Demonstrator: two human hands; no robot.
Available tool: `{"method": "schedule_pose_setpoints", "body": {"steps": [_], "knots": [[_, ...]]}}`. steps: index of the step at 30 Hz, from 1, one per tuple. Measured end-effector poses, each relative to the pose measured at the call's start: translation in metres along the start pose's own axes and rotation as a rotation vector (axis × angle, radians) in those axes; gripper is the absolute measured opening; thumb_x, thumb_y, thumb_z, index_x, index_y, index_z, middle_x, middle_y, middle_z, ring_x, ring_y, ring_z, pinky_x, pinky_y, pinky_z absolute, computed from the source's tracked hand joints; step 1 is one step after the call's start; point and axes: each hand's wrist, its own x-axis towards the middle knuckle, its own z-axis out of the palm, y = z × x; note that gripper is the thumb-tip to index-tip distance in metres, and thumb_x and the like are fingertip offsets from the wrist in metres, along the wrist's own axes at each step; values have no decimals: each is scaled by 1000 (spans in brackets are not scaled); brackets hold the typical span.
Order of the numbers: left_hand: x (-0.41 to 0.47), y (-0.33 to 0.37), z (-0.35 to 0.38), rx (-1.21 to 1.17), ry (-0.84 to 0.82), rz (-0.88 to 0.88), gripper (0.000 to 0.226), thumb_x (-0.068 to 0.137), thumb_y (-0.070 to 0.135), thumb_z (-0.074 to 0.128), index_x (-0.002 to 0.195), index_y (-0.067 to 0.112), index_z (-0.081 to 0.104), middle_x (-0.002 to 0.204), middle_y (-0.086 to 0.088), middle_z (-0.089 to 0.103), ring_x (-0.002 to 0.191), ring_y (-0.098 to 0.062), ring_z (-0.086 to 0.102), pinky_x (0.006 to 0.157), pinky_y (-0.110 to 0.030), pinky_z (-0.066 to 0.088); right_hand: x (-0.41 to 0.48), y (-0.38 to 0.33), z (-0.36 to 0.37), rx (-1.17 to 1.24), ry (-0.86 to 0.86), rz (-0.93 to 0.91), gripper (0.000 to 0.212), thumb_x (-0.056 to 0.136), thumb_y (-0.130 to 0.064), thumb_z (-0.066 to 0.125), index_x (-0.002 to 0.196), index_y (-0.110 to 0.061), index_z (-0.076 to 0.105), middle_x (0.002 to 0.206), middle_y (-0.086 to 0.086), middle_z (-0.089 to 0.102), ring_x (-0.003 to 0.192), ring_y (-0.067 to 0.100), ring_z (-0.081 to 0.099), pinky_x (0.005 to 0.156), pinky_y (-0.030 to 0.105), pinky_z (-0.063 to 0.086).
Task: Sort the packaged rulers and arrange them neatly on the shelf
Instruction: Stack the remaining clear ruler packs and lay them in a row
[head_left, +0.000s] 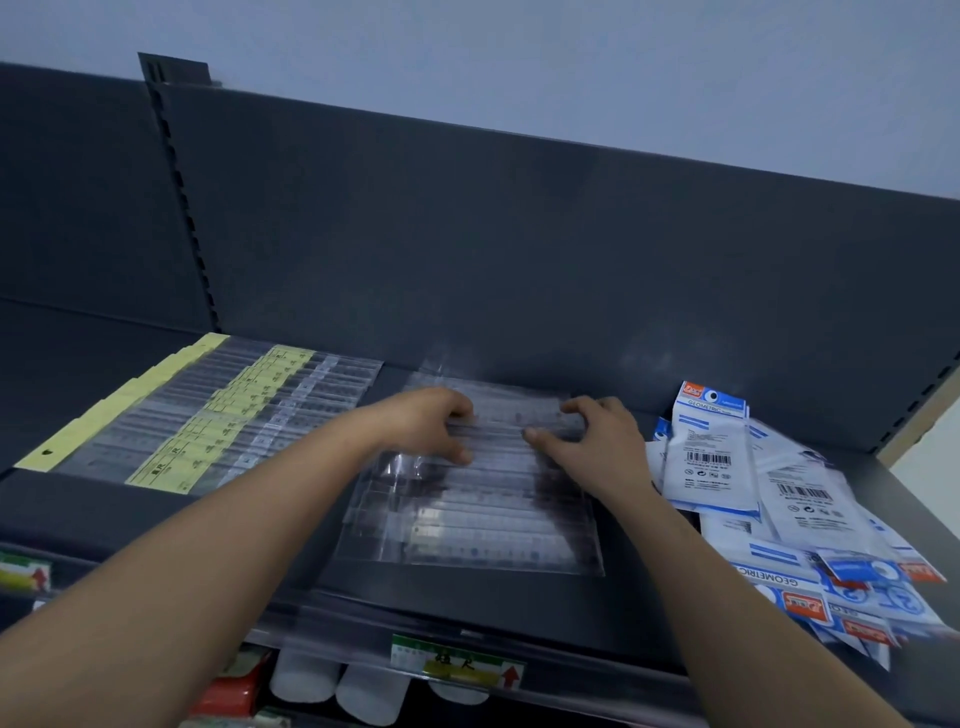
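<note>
Working the clear-sleeved rulers (467, 499), fanned in an overlapping row mid-shelf. Gripping one sleeve near the back with left hand (431, 421) and right hand (592, 441), fingers curled onto it, hands close but apart. Probably light, thin, a bit bendy; slick film, likely to slide, so best pinched at the long edges. Lying on dark shelf (130, 514); flanked by yellow-tagged rulers (208, 415) left, heaped geometry packs (727, 467) right. Backed by dark back panel (519, 249), pale wall (519, 52) above; price label (457, 662) on front rail.
</note>
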Motion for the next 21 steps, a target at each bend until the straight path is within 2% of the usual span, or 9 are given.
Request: {"method": "schedule_pose_setpoints", "body": {"steps": [2,5,7,8,10,13,16,19,21], "knots": [[1,0,0,-10,8,9,22,80,31,75,87,26,55,81,15,53,75,-8,52,59,-24,35,1,0,2,20,-50,-7,55,74,-60,69,114,-23,65,113,-1,59,112,17,54,94,37,46],[3,-6,1,-22,40,4,26,80,32,75,78,31,49,82,15,51,75,-8,50,60,-24,33,5,-3,1,101,-97,-20,46,78,-51,72,113,-21,65,103,-3,59,95,11,56,82,29,47],[5,-10,0,2,67,-12,26,80,36,74,82,32,48,90,12,51,87,-12,50,70,-26,34,9,-4,1,115,-81,-51,43,79,-44,74,113,-18,65,105,-1,56,94,11,55,81,26,43],[6,-11,-1,51,82,-18,24,81,40,72,90,31,51,98,10,50,97,-14,49,77,-28,33,12,-5,1,119,-71,-61,43,80,-42,74,113,-17,65,107,0,54,97,12,55,83,25,42],[8,-12,0,181,96,-22,36,84,45,66,114,27,55,116,6,46,117,-15,39,92,-33,28,15,-6,3,101,-64,-69,41,81,-39,74,115,-17,65,113,2,52,107,17,53,89,28,42],[10,-13,5,206,81,-4,53,89,43,60,137,27,43,143,9,40,135,-14,31,105,-37,21,17,-4,7,23,-79,-74,39,88,-31,66,124,-17,62,132,6,51,124,23,45,102,35,39],[10,-14,11,190,76,45,47,94,36,56,139,30,44,146,14,41,136,-10,34,108,-36,21,14,-2,11,67,-129,-55,41,95,-19,55,136,-14,53,147,6,44,138,21,37,113,33,29],[9,-13,14,167,99,88,41,96,27,53,137,29,48,146,16,41,136,-9,34,108,-32,20,11,-1,11,191,-66,-5,45,97,-6,43,141,-10,46,151,7,40,142,20,31,115,28,21],[8,-13,16,101,95,116,43,98,23,50,140,26,47,150,13,39,139,-10,33,114,-28,20,11,0,9,242,-74,56,46,98,-6,38,144,-12,43,153,7,37,143,20,30,114,27,21]]}}
